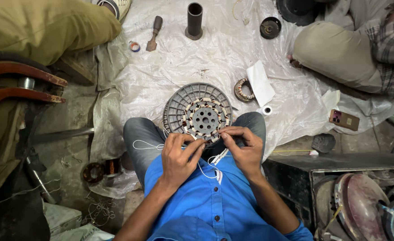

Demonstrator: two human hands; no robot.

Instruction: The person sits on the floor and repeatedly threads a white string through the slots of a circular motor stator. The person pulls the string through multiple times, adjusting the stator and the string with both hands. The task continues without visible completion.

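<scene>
A round stator with copper windings (205,118) rests on a grey ribbed plastic disc (175,105) propped between my knees. My left hand (179,156) and my right hand (244,148) meet at the stator's near edge, both pinching thin white string (147,145) that loops to the left over my grey trouser leg and down across my blue shirt. The fingers of both hands are closed on the string right at the windings.
A white plastic sheet (197,58) covers the floor. On it lie a dark metal tube (194,20), a wooden-handled tool (154,33), a tape roll (135,46), a small wound coil (242,90), white paper (260,83) and a phone (344,119). Other people sit at the upper left and upper right.
</scene>
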